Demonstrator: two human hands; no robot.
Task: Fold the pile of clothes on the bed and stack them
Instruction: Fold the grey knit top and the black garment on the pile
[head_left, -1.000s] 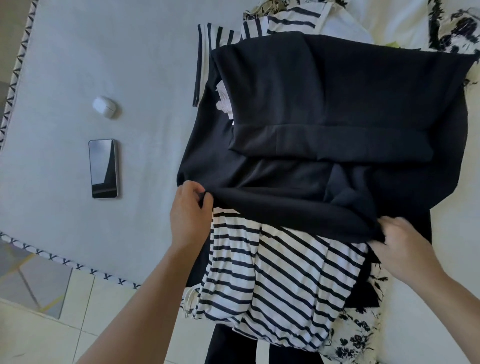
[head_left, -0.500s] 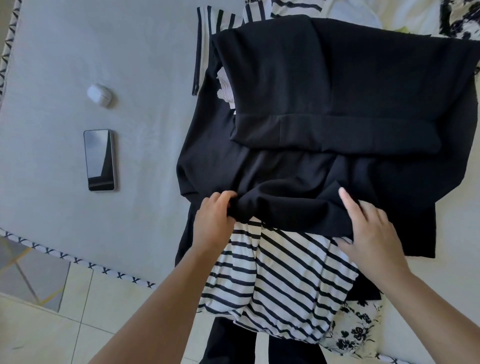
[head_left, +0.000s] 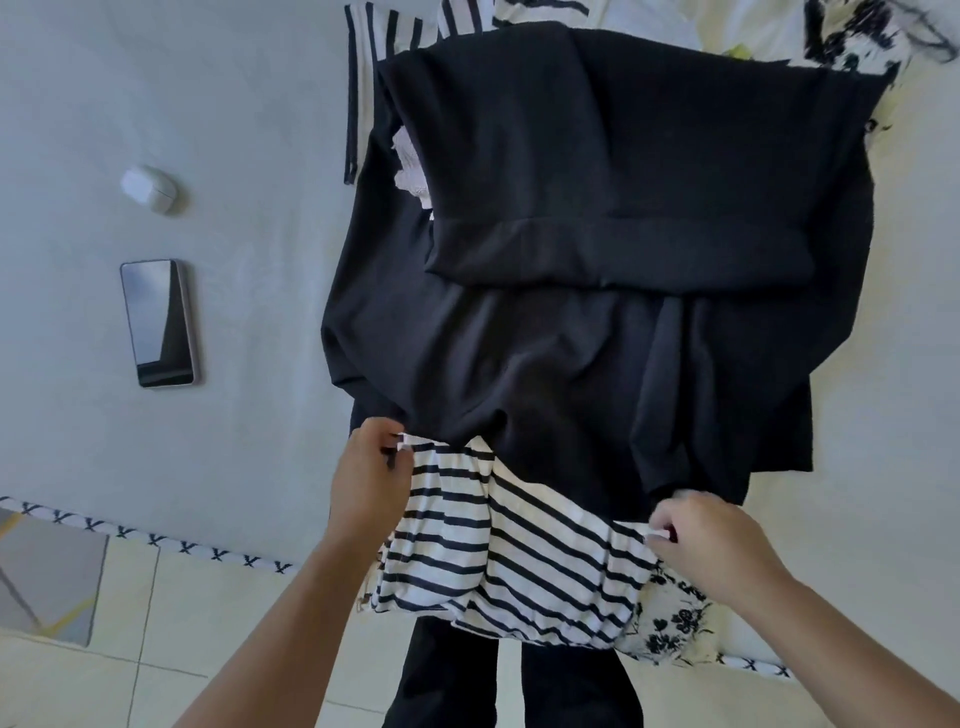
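- So the left hand (head_left: 370, 480) has its fingers pinched on the left corner of a striped top (head_left: 498, 545), right at the near edge of the bed (head_left: 234, 130).
- Right hand (head_left: 714, 540) does the same on the other corner, fingers closed on a bit of white fabric.
- That striped top is bunched between both hands and hangs over the bed edge.
- Just behind it lies a big black garment (head_left: 597, 234), folded over on itself, covering most of the pile.
- A floral piece (head_left: 670, 621) peeks out under the right wrist.
- Off to the left on the sheet: a phone (head_left: 157, 322) face up and a small white earbud case (head_left: 150, 188), well apart from the clothes.
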